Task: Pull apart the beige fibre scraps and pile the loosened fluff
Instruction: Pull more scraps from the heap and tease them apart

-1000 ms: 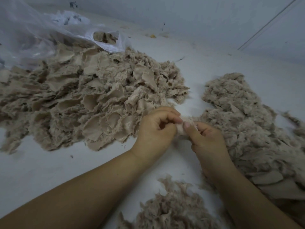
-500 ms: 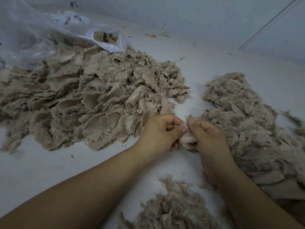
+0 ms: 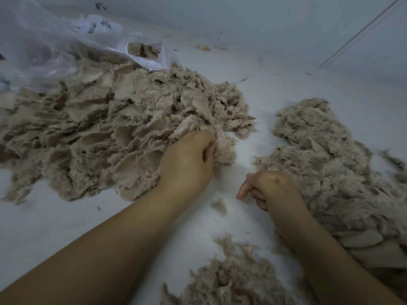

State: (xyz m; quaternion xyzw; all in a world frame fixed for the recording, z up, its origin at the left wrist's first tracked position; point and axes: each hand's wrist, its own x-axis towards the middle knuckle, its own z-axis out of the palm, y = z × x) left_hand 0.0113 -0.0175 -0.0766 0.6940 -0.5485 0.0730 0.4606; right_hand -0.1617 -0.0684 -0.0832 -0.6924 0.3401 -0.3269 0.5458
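Observation:
A big heap of beige fibre scraps (image 3: 105, 128) covers the left half of the white surface. My left hand (image 3: 187, 164) is at the heap's right edge, its fingers curled round a pale scrap (image 3: 223, 148) there. To the right lies a pile of loosened fluff (image 3: 326, 164). My right hand (image 3: 271, 188) rests on the surface just left of that pile, fingers loosely curled, holding nothing I can see. A small tuft (image 3: 219, 205) lies on the surface between my hands.
A clear plastic bag (image 3: 55, 45) with more scraps lies at the back left. Another patch of beige fluff (image 3: 231, 280) sits near the bottom edge between my forearms. A wall (image 3: 264, 18) rises behind the white surface (image 3: 55, 227).
My hands were together pinching one small piece. Now they are apart: the left has reached up into the scrap heap, the right has dropped down and left, and a small tuft lies between them.

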